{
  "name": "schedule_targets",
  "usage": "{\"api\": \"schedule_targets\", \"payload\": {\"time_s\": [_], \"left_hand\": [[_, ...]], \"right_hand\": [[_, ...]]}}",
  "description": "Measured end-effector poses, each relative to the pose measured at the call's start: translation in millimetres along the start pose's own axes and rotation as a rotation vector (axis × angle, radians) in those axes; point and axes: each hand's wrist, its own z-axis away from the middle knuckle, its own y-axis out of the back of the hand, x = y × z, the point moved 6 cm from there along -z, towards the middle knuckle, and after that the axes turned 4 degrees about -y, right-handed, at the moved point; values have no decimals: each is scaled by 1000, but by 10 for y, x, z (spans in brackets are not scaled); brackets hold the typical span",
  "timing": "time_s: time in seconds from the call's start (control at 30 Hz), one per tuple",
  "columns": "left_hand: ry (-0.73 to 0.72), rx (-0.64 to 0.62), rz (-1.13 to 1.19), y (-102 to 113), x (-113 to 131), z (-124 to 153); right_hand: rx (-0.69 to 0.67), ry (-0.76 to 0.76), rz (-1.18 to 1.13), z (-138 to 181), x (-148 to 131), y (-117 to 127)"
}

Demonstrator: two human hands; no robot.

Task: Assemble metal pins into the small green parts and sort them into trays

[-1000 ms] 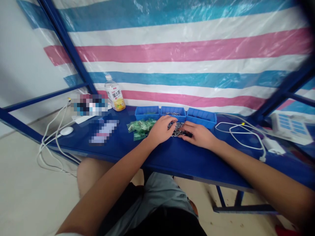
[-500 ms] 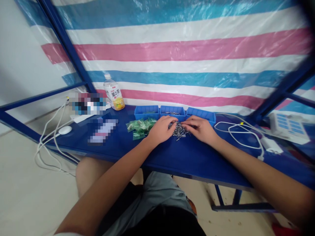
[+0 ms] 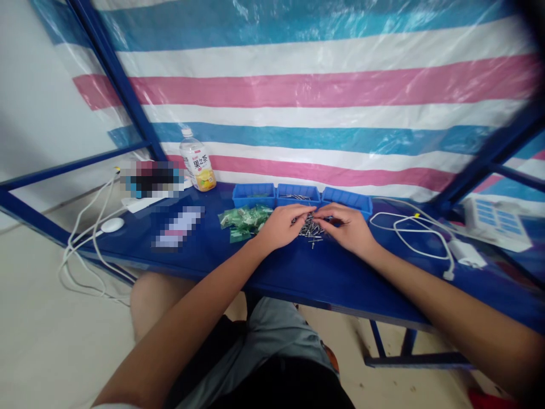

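A pile of thin silvery metal rivets [image 3: 312, 230] lies on the blue table between my hands. My left hand [image 3: 284, 227] reaches over its left side, fingers bent and thumb pressed toward them, closed on rivets. From the right, my right hand [image 3: 346, 224] pinches rivets between thumb and fingers at the top of the pile. The two sets of fingertips nearly meet, and they partly hide what they grip. Left of my left hand is a heap of small green plastic bags [image 3: 244, 221].
Behind the pile stand three blue bins: a left bin [image 3: 254, 196], a middle bin [image 3: 298, 196] with metal pieces, and a right bin [image 3: 347, 201]. A drink bottle [image 3: 198, 162] stands back left. White cables [image 3: 419, 227] and a power strip [image 3: 498, 221] lie right.
My fingertips have drawn closer together over the pile. My right hand has shifted slightly down, and a few rivets at the near edge lie differently.
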Motion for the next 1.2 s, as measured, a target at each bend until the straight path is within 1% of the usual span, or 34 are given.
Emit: {"api": "schedule_targets", "payload": {"time_s": [0.1, 0.23, 0.33, 0.43, 0.5, 0.57, 0.7, 0.87, 1.03, 1.1, 1.2], "left_hand": [[52, 53, 15, 41, -32, -11], [103, 114, 70, 59, -83, -12], [107, 84, 122, 16, -108, -6], [97, 8, 125, -40, -106, 5], [92, -24, 108, -56, -92, 8], [103, -24, 92, -47, -81, 4], [142, 7, 94, -4, -81, -7], [166, 63, 182, 26, -115, 3], [154, 131, 281, 37, -104, 7], [155, 140, 290, 33, -96, 6], [161, 122, 288, 12, -91, 4]], "right_hand": [[-35, -11, -43, 5, -2, -18], [-22, -127, -128, 11, 60, -26], [-1, -207, -263, 13, 93, -50], [-27, -227, -365, 14, 88, -91], [-59, -226, -348, 23, 80, -108], [-74, -220, -289, 37, 76, -103], [-35, -218, -204, 64, 76, -58], [-42, -284, -273, 80, 62, -83], [-54, -320, -314, 75, 78, -120], [-84, -336, -320, 76, 105, -145], [-144, -320, -321, 75, 112, -175]]}}
